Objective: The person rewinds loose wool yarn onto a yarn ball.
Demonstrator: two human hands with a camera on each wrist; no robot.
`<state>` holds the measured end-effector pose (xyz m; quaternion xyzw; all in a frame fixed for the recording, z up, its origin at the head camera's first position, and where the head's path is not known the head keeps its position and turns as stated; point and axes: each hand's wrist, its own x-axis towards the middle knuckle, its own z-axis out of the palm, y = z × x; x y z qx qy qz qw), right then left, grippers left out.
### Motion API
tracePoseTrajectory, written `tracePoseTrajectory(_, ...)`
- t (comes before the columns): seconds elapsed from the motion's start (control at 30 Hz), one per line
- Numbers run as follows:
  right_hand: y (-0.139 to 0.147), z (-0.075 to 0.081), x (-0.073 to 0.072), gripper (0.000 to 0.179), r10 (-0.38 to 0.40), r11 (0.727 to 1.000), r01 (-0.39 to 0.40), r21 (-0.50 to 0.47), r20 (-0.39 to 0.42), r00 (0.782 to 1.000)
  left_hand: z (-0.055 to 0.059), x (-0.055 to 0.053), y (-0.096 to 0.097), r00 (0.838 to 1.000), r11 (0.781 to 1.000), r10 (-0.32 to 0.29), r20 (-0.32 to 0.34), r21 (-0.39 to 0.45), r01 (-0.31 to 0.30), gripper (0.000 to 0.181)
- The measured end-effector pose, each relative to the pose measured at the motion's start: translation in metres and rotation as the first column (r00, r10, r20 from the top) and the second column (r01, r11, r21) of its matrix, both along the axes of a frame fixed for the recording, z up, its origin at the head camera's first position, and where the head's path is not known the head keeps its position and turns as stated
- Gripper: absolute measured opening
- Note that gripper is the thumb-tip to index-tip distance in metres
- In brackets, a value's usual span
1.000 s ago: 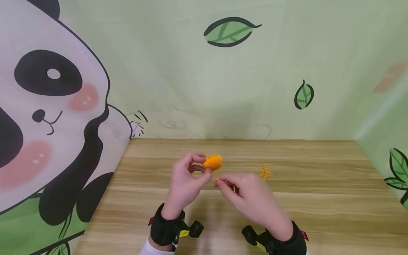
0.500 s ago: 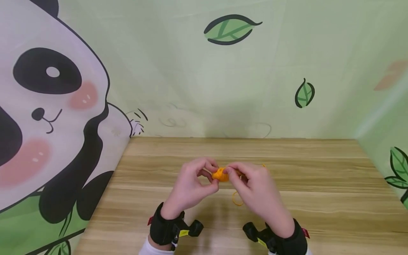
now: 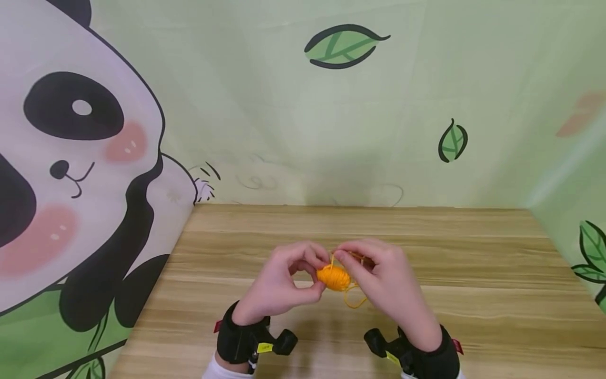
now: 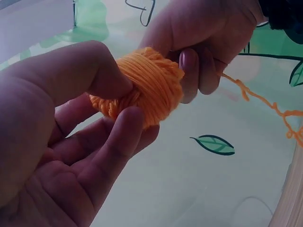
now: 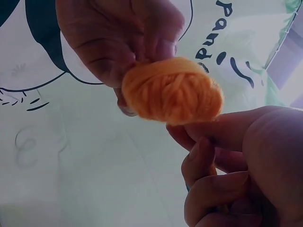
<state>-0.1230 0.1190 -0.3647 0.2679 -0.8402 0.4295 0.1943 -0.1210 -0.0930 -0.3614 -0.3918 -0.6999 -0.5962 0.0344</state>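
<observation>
A small ball of orange yarn [image 3: 334, 277] is held above the table between the two hands. The left hand [image 3: 286, 276] pinches its left end with thumb and fingers; the left wrist view shows the wound strands of the yarn ball [image 4: 154, 87] closely. At the ball's upper right, the right hand [image 3: 379, 271] pinches a yarn strand [image 3: 332, 259] between thumb and forefinger, its other fingers curled in. A loose loop of yarn [image 3: 355, 305] hangs below. In the right wrist view, the ball [image 5: 173, 92] hides the right fingertips partly.
The wooden table [image 3: 473, 273] lies beneath both hands. Behind it stands a pale green backdrop [image 3: 265, 105] printed with a panda and leaves. Each wrist wears a black strap with a camera [image 3: 285, 342]. Loose tangled yarn [image 4: 293, 125] trails off in the left wrist view.
The yarn ball has come nearer the person and slightly right, and has turned. The right hand has moved from below the ball to its upper right side, bringing the strand round.
</observation>
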Motion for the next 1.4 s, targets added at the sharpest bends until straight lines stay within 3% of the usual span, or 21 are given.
tracePoseTrajectory(0.13, 0.000, -0.002, -0.002, 0.012, -0.003, 1.000, 0.002, 0.019, 0.033, 0.999, -0.008, -0.003, -0.003, 0.999, 0.999, -0.010, 0.044, 0.043, 0.008, 0.029)
tracePoseTrajectory(0.27, -0.002, -0.005, -0.004, 0.016, -0.003, 0.999, 0.000, 0.036, 0.071, 0.997, -0.021, -0.009, -0.007, 0.994, 0.990, 0.004, 0.112, 0.138, -0.020, 0.034)
tracePoseTrajectory(0.43, -0.005, -0.007, -0.005, 0.017, -0.002, 0.998, -0.005, 0.061, 0.108, 0.994, -0.025, -0.012, -0.007, 0.972, 0.964, -0.010, 0.233, 0.262, -0.052, 0.047)
tracePoseTrajectory(0.53, -0.006, -0.007, -0.005, 0.017, -0.028, 0.997, 0.017, 0.080, 0.131, 0.991, -0.025, -0.013, -0.004, 0.953, 0.945, 0.017, 0.304, 0.307, -0.115, 0.042)
tracePoseTrajectory(0.63, -0.010, -0.008, -0.004, 0.016, -0.052, 0.990, 0.033, 0.134, 0.144, 0.988, -0.026, -0.014, 0.001, 0.925, 0.896, 0.083, 0.371, 0.379, -0.233, 0.032)
tracePoseTrajectory(0.83, -0.024, -0.011, 0.003, 0.011, 0.012, 0.958, -0.058, 0.280, 0.165, 0.986, -0.031, -0.018, 0.012, 0.851, 0.752, 0.240, 0.467, 0.465, -0.467, 0.024)
tracePoseTrajectory(0.93, -0.029, -0.011, 0.007, 0.013, 0.055, 0.953, -0.091, 0.290, 0.131, 0.990, -0.033, -0.020, 0.016, 0.826, 0.719, 0.306, 0.474, 0.453, -0.527, 0.025)
tracePoseTrajectory(1.03, -0.030, -0.009, 0.010, 0.013, 0.088, 0.957, -0.108, 0.271, 0.083, 0.993, -0.036, -0.022, 0.018, 0.823, 0.725, 0.357, 0.442, 0.424, -0.542, 0.025)
tracePoseTrajectory(1.13, -0.027, -0.007, 0.011, 0.014, 0.112, 0.967, -0.121, 0.224, 0.054, 0.992, -0.039, -0.023, 0.018, 0.832, 0.753, 0.393, 0.392, 0.382, -0.536, 0.026)
tracePoseTrajectory(1.27, -0.020, -0.004, 0.009, 0.015, 0.086, 0.989, -0.086, 0.121, 0.009, 0.996, -0.040, -0.023, 0.017, 0.848, 0.800, 0.425, 0.317, 0.306, -0.516, 0.025)
tracePoseTrajectory(1.4, -0.011, -0.001, 0.007, 0.011, 0.009, 1.000, -0.008, 0.006, -0.089, 0.996, -0.039, -0.022, 0.014, 0.861, 0.851, 0.440, 0.257, 0.185, -0.491, 0.023)
